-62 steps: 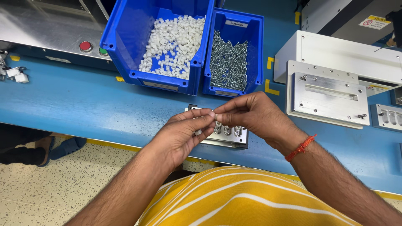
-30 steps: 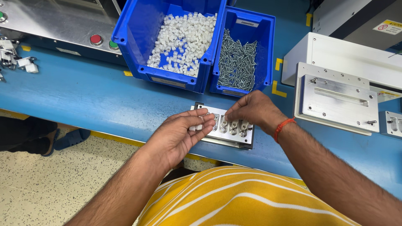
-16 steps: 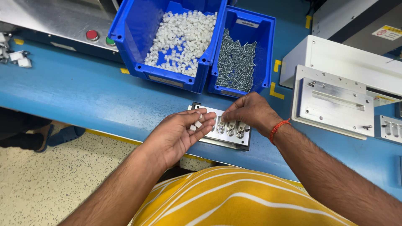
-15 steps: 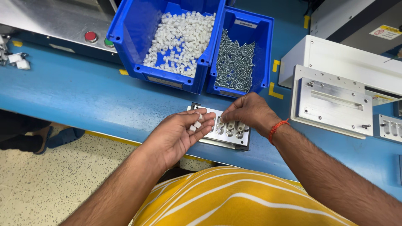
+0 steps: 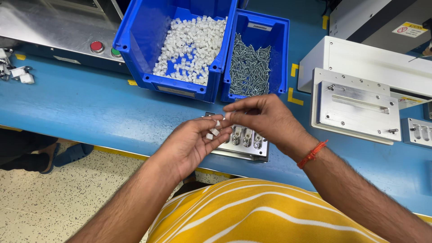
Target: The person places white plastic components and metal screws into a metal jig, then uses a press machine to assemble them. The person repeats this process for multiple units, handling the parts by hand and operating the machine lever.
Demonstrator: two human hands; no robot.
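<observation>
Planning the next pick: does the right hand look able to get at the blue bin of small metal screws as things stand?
Probably yes. The right hand hovers just in front of the blue bin of metal screws, whose top is open, with nothing between them. Its fingertips, though, seem to pinch a small white plastic piece.

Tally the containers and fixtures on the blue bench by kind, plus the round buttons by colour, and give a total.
Blue bins: 2, one of white plastic pieces and one of metal screws
Metal fixture plates with slots: 1, under the left hand and right hand, at
Red buttons: 1
Green buttons: 1
Total: 5
</observation>
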